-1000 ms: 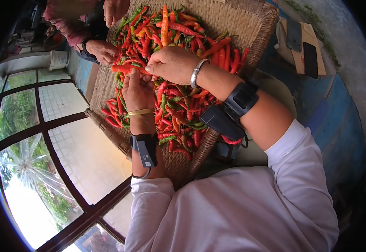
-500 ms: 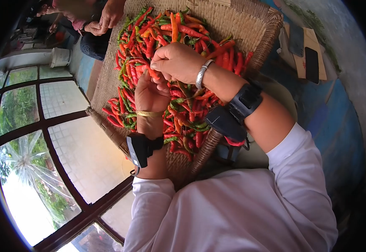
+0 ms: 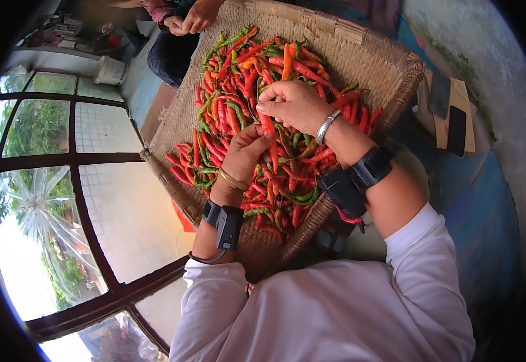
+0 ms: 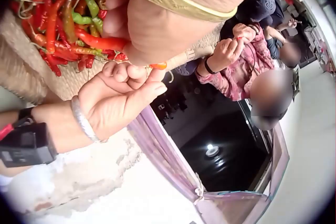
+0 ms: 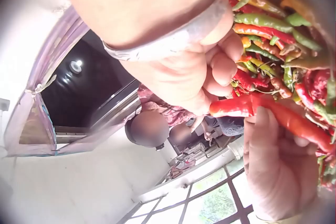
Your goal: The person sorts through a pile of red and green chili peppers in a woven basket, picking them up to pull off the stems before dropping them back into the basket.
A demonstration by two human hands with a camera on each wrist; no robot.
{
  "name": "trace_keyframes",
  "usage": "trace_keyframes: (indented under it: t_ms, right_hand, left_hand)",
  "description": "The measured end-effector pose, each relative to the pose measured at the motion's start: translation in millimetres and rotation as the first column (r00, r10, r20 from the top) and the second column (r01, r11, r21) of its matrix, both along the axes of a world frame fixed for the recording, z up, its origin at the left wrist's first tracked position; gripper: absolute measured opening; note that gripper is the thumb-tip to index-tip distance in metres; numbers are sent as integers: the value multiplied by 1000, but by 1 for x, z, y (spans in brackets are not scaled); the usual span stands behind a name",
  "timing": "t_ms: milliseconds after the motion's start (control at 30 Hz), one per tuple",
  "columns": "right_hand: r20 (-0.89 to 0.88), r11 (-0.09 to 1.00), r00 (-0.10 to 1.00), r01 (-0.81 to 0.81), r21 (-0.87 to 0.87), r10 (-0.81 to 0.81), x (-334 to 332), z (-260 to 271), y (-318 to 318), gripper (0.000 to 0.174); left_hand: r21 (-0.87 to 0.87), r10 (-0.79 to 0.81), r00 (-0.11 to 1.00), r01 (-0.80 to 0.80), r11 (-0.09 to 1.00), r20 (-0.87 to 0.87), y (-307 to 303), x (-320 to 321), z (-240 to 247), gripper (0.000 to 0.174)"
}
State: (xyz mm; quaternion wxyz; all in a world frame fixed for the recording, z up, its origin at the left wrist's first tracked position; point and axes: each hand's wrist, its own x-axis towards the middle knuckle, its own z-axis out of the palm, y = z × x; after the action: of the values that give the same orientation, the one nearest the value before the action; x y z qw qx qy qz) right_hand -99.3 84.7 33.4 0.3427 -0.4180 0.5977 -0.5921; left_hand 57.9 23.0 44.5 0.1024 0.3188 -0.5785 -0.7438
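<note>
My left hand (image 3: pixel 246 152) holds a long red chili pepper (image 3: pixel 268 128) between thumb and fingers, over a heap of peppers. In the right wrist view the pepper (image 5: pixel 296 120) lies across the left fingers, its thick end toward my right hand (image 5: pixel 181 79). The right hand (image 3: pixel 299 107), with a silver bangle at the wrist, pinches at that end with thumb and forefinger. A thin curved stem (image 4: pixel 170 77) shows beside the right fingertips in the left wrist view. Underneath, the heap of red, orange and green chili peppers (image 3: pixel 218 117) lies in a woven tray (image 3: pixel 359 60).
Across the tray, another person's hands (image 3: pixel 193 18) are held together near its far edge. Two phones (image 3: pixel 457 130) lie on cardboard at the right. A paned window (image 3: pixel 73 163) stands close on the left, and a white bucket (image 3: pixel 111 70) sits beyond it.
The red pepper has turned from lying sideways to pointing away lengthwise between my hands. Both hands and the tray have shifted rightward in view. The other person's hand has left the heap.
</note>
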Motion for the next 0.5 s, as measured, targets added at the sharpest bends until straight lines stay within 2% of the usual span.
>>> trace_keyframes:
  t_ms: [67,100,133,167,200,267,300,367,400,433,500]
  right_hand:
    - [-6,1000,1000,-19,3,19,1,4,1,26]
    - [55,995,996,-69,76,65,-1,12,4,26]
    - [120,982,987,-121,147,104,-3,17,7,27]
    - [118,982,987,-122,144,105,-3,17,7,27]
    - [156,967,972,-201,156,177,-3,16,8,26]
    - [243,932,918,-346,111,312,-2,12,8,24]
    - [242,932,919,-345,109,312,-3,11,7,24]
    - [360,991,928,-125,49,99,-5,9,7,23]
    - [420,996,907,11,86,-46,-8,11,7,23]
    - [459,991,880,88,101,-125,-13,16,10,22]
    - [502,974,841,224,17,-202,-20,14,10,22]
  left_hand:
    - [-111,-101,992,109,988,73,9,0,7,5]
    - [-114,-97,993,105,988,70,9,2,5,5]
    - [-224,-114,991,127,966,70,8,5,0,5]
    - [-331,-132,989,149,932,72,6,8,-8,6]
    - [-453,-135,979,189,871,150,2,10,-9,7]
    - [-476,-162,964,246,844,211,-2,14,-8,7]
    - [-488,-188,942,306,818,277,-2,15,-2,7]
    - [-452,-173,936,303,839,307,-9,9,13,6]
    - [-414,-159,928,298,860,337,-17,6,18,7]
    - [-454,-108,945,246,857,309,-30,1,19,7]
    - [-383,115,993,-102,918,10,-53,-15,23,25]
